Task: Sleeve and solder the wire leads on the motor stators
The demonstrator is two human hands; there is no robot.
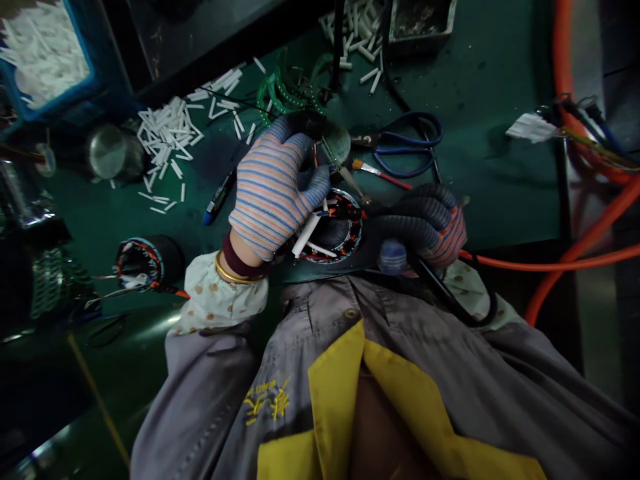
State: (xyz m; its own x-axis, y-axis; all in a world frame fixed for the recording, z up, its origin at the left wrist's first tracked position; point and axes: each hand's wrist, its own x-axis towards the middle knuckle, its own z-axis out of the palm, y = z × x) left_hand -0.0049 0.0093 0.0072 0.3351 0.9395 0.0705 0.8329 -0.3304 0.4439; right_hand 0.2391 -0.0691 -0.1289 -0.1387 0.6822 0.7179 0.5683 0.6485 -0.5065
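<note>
My left hand (273,190), in a striped glove with dark fingertips, is closed in a pinch above a ring-shaped motor stator (356,233). Thin wires (327,150) show at its fingertips. My right hand (425,227), gloved alike, wraps round a soldering iron (353,183). The iron's metal tip points up and left, close to the left fingertips, and its black cable (440,287) drops below the hand. On the stator, which has coloured windings, lie white sleeves (306,235) and orange-red leads (345,211). Whether the tip touches a wire cannot be seen.
Blue-handled scissors (407,143), a red brush (383,175) and a marker (219,199) lie around the hands. White sleeves (167,137) are scattered left, below a full blue bin (85,60). Another stator (150,263) stands left; an orange hose (560,263) crosses right.
</note>
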